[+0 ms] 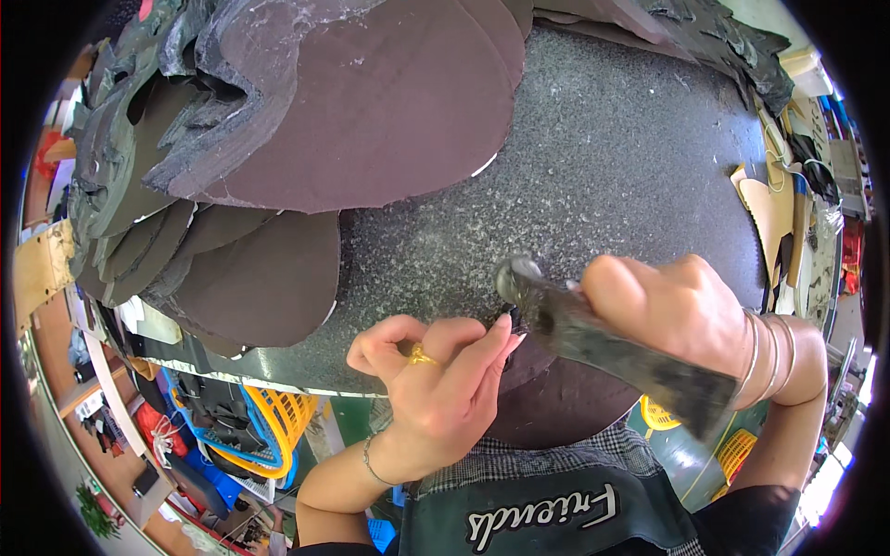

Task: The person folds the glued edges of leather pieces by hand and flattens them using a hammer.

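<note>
My right hand (672, 301) is wrapped round a dark, worn hammer (616, 347), whose rounded shiny face points left and whose other end is broad and flat. My left hand (436, 380) is closed in a pinch, thumb and finger just below the hammer's face. Something small and dark shows at those fingertips, too small to name. Beneath both hands, a brown leather-like piece (565, 403) with a curved edge lies at the table's near edge, partly hidden by the hammer and my left hand.
The speckled dark tabletop (612, 148) carries stacked brown sheets (389, 120) at the far left and a lower stack (264, 278) nearer me. More dark sheets (667, 37) lie at the back right. Tan scraps (765, 213) sit along the right edge. Yellow and blue baskets (283, 431) stand below, left.
</note>
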{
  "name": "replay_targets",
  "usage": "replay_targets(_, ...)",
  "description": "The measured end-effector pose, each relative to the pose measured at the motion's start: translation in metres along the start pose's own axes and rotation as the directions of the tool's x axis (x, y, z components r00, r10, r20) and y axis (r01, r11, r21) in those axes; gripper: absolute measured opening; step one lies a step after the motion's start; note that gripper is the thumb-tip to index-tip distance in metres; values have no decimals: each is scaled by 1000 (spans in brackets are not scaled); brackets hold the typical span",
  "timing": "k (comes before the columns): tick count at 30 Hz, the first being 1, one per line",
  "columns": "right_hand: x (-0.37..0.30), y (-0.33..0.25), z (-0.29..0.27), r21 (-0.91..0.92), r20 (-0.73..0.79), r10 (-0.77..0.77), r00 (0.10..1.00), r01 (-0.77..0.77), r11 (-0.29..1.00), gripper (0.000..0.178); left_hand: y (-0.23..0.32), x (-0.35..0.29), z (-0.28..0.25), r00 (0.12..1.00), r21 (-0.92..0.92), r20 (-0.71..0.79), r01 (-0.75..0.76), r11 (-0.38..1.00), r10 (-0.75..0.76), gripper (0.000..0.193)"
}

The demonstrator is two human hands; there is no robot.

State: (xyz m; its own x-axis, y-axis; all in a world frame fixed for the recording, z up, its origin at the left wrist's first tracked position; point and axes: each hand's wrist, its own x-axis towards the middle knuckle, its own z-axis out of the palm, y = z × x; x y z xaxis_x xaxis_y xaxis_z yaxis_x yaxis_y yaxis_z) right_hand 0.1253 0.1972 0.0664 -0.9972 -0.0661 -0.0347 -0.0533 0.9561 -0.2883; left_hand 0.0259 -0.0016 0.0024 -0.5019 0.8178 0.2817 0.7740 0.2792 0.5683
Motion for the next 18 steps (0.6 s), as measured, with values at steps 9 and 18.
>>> replay_targets(9, 14, -7, -14, 52, 123, -50, 991, 44, 998, 23, 4, -1, -5, 996, 96, 62, -70, 993, 64, 22)
replay_targets(18, 12, -3, -9, 82, 107, -102, 989, 93, 992, 21, 1, -10, -14, 971, 166, 102, -231, 959, 216, 20)
